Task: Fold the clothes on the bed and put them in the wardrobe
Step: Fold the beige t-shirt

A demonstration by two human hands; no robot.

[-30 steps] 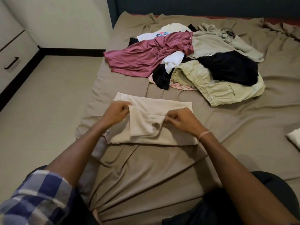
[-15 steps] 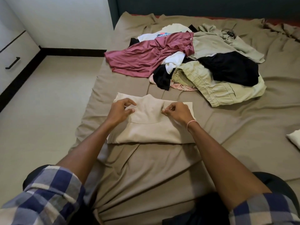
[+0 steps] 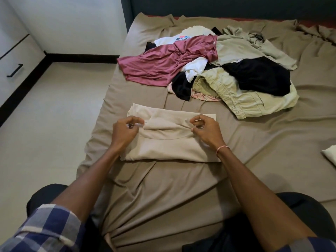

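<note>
1. The garment [image 3: 169, 148] lay part-folded on the bed [image 3: 272, 142], near its front edge and apart from the pile [image 3: 200, 66] of unfolded clothes behind it.
2. Both hands sat at the ends of its top flap. The left hand [image 3: 125, 131] pinched the left end with curled fingers, and the right hand [image 3: 206, 130] pinched the right end likewise.
3. The flap looked loose and ridged between them. Released without pressing, it would likely spring back or lie crooked.
4. The sheet beneath was rumpled, so hard smoothing could drag sheet and garment together and skew the lower edge.
5. Lifted by the flap alone for the wardrobe, the layers below would probably fall open. They needed support from underneath.
</note>
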